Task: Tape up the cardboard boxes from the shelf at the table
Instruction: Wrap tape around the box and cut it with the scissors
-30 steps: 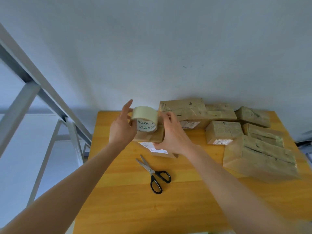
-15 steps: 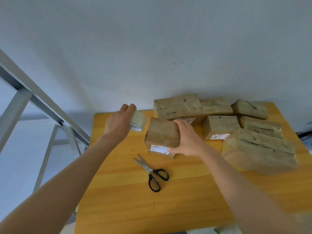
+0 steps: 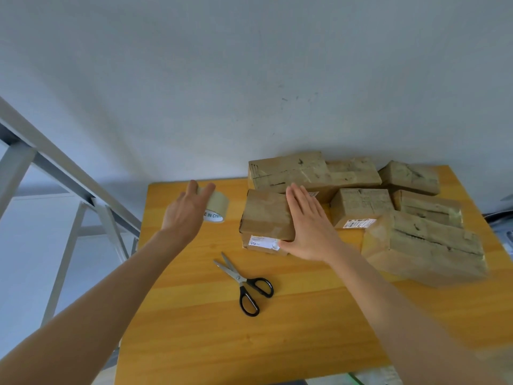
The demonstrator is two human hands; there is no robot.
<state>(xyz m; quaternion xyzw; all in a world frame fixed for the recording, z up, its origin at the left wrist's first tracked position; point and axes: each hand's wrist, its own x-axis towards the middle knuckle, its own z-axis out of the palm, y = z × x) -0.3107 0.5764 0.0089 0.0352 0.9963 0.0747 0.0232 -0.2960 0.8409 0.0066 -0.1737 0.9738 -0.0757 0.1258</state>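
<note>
On the yellow wooden table (image 3: 194,337) lies a small brown cardboard box (image 3: 265,215) with a white label on its near side. My right hand (image 3: 308,226) lies flat with straight fingers against the box's right edge. A roll of clear tape (image 3: 219,204) sits on the table to the left of the box. My left hand (image 3: 187,211) reaches over the roll, its fingers lying across the top; the thumb is hidden. Black-handled scissors (image 3: 244,284) lie near the table's middle, in front of the box.
Several more taped cardboard boxes crowd the table's back right, with a long one (image 3: 299,170) against the wall and a large one (image 3: 427,245) at the right edge. A grey metal frame (image 3: 69,176) slants along the left, beside the table.
The tape roll went from above the box down to the table on the left. My right hand lowered the box onto the table and opened flat against it.
</note>
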